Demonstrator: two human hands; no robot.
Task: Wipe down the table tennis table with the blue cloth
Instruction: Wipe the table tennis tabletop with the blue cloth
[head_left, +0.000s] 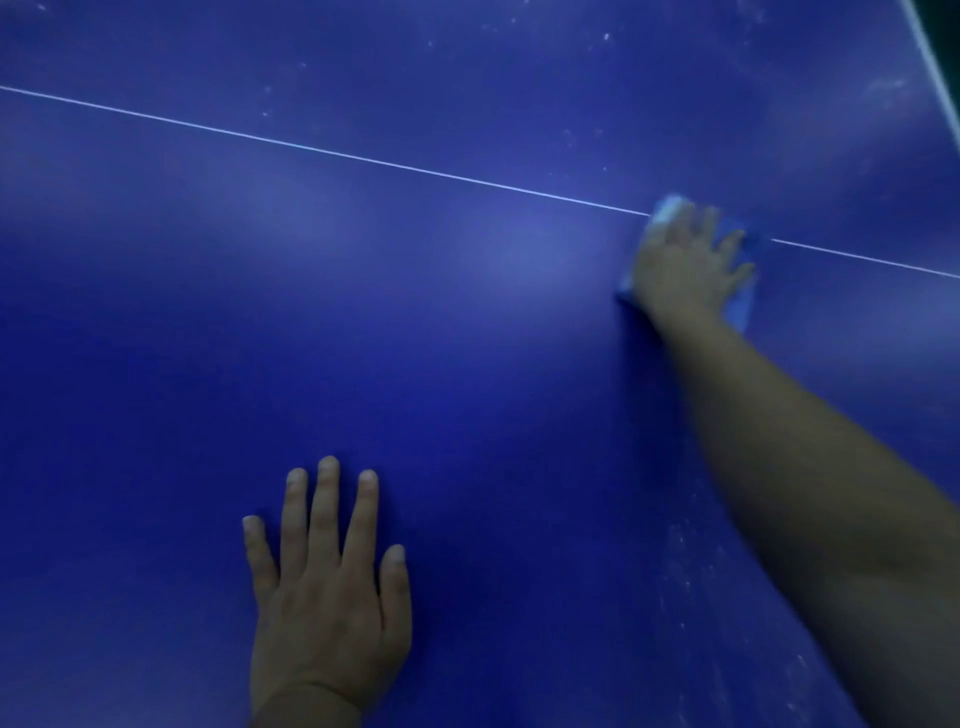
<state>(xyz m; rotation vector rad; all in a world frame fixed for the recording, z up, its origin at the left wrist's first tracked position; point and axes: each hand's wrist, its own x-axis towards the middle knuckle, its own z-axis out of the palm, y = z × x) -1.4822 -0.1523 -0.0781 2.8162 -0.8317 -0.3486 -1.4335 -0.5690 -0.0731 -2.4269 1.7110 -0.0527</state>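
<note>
Blue cloth (740, 306), soft and crumpled, lying under right hand (685, 260) on the thin white centre line (363, 158) of the dark blue table tennis table (467, 364).
Right hand is pressing down on the cloth with fingers spread and fairly straight; cloth edges are showing on both sides of the palm, image blurred there. Left hand (327, 592) is resting flat on the table, fingers straight, well on the near side of the white line, holding nothing. Pale dusty smudges (883, 88) are showing beyond the line.
</note>
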